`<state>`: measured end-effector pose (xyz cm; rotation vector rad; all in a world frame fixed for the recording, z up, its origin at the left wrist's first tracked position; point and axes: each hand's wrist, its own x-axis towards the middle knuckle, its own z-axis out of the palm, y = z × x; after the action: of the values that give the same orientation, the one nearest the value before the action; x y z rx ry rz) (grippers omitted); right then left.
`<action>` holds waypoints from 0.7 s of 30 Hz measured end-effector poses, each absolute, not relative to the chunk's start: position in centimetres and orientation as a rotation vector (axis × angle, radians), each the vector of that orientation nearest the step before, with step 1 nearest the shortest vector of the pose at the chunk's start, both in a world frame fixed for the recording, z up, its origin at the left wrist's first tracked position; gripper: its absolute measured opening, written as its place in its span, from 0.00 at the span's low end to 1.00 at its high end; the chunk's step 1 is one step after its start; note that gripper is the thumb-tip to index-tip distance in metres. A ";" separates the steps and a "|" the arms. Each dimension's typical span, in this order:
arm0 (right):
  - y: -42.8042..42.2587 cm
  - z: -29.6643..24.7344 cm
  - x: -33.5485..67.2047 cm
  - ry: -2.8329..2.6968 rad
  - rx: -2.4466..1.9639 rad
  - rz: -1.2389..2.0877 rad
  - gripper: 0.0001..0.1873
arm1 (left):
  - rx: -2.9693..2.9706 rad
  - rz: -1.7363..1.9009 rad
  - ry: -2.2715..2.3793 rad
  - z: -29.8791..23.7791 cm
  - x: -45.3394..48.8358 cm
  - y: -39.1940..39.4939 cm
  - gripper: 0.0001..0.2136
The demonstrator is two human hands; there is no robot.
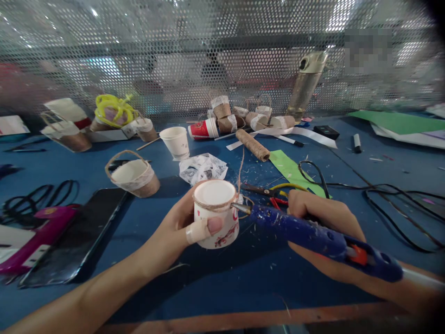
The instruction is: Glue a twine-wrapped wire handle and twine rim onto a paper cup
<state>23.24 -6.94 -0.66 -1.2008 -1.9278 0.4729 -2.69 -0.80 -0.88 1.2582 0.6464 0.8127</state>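
Note:
My left hand [181, 227] is closed round an upturned white paper cup [217, 214] with red print, thumb bandaged and pressed on its side. Brown twine is wound round the cup's top edge. My right hand [325, 218] grips a blue glue gun [313, 236]. Its metal tip touches the twine on the cup's right side. A strand of twine runs from the cup up to a twine spool [253, 145] lying farther back.
On the blue table [222, 278] are a twine-wrapped cup basket [134, 176], a plain cup [176, 141], crumpled plastic [202, 168], scissors [269, 190], green paper [290, 168], black cables [382, 195], a phone [79, 232], a pink glue gun [38, 234], and several wrapped cups by the mesh wall.

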 end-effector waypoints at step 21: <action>-6.5 -0.4 23.1 -1.888 -1.171 0.568 0.15 | 1.200 0.804 0.679 -0.2 -2.6 -0.9 0.18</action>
<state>23.11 -6.53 -0.41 -1.1714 -1.8881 0.5679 -2.55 -0.91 -0.24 1.2004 0.6789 0.8038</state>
